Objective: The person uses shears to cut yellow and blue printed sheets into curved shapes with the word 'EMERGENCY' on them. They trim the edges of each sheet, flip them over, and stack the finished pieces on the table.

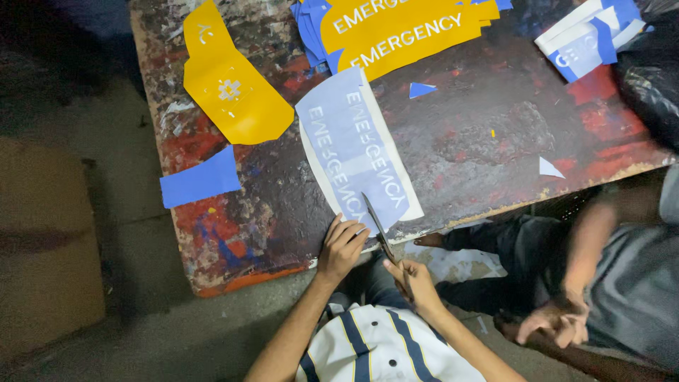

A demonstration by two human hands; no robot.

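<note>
A pale blue sheet with white lettering (357, 145) lies on the paint-stained table (467, 141), its near end reaching the table edge. My left hand (341, 247) presses on the sheet's near corner at the table edge. In my right hand (414, 281) is a pair of scissors (378, 226), their blades pointing up into the sheet's near edge. A white backing shows along the sheet's sides.
A yellow cut shape (230, 81) and a blue scrap (200, 180) lie to the left. Yellow and blue lettered sheets (396, 28) are stacked at the far edge, more blue-white sheets (587, 35) at the far right. Another person (608, 283) sits at the right.
</note>
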